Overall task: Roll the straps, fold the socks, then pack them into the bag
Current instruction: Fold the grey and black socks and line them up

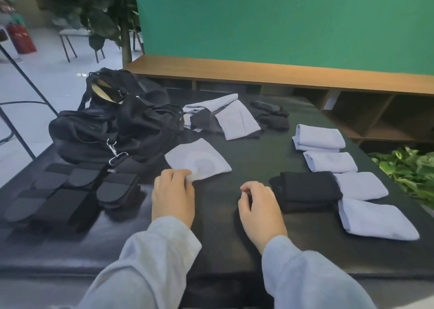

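Black table (246, 226): left hand (173, 194) pinches pale sock (198, 160); bag (122, 125) beyond its fingertips, contents not visible. Right hand (258, 211) loosely curled, empty.

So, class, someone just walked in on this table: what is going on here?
A person is sorting socks on a dark table. The left hand pinches the near corner of a pale sock lying flat; the right hand hovers loosely curled, holding nothing. Folded socks sit in a row on the right, unfolded ones lie further back. Black straps lie on the left before the black bag. No socks visibly packed.
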Action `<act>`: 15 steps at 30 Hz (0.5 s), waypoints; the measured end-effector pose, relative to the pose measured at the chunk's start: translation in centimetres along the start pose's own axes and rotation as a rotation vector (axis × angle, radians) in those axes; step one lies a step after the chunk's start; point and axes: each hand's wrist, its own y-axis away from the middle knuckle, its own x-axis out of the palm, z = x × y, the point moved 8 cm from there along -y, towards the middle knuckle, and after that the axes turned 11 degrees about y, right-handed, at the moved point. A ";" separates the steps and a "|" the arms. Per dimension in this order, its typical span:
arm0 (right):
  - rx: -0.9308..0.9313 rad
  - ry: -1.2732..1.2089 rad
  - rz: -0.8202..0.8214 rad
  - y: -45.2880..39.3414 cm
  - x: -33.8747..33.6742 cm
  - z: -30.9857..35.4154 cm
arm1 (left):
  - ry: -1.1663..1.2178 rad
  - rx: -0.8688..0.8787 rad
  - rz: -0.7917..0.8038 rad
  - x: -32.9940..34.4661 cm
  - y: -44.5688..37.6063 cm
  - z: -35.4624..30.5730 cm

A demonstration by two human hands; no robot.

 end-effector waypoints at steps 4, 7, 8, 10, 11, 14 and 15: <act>-0.073 0.061 -0.028 0.0 0.0 0.5 | 0.028 0.292 0.029 0.7 0.8 -2.4; -0.165 0.159 -0.004 0.0 0.4 1.2 | 0.057 0.406 0.104 1.1 1.5 -3.6; -0.175 0.189 0.021 -0.2 0.7 1.1 | 0.081 0.428 0.130 1.1 1.6 -4.0; -0.174 0.218 0.062 -0.6 1.3 1.0 | 0.153 0.455 0.197 1.2 1.8 -4.5; -0.176 0.228 0.073 -0.7 1.5 0.9 | 0.186 0.465 0.229 1.3 2.0 -4.7; -0.140 0.167 0.052 -1.1 1.3 0.5 | 0.280 0.422 0.263 1.5 2.1 -4.6; -0.082 0.082 0.041 -1.1 1.0 0.2 | 0.304 0.369 0.269 1.5 1.9 -4.3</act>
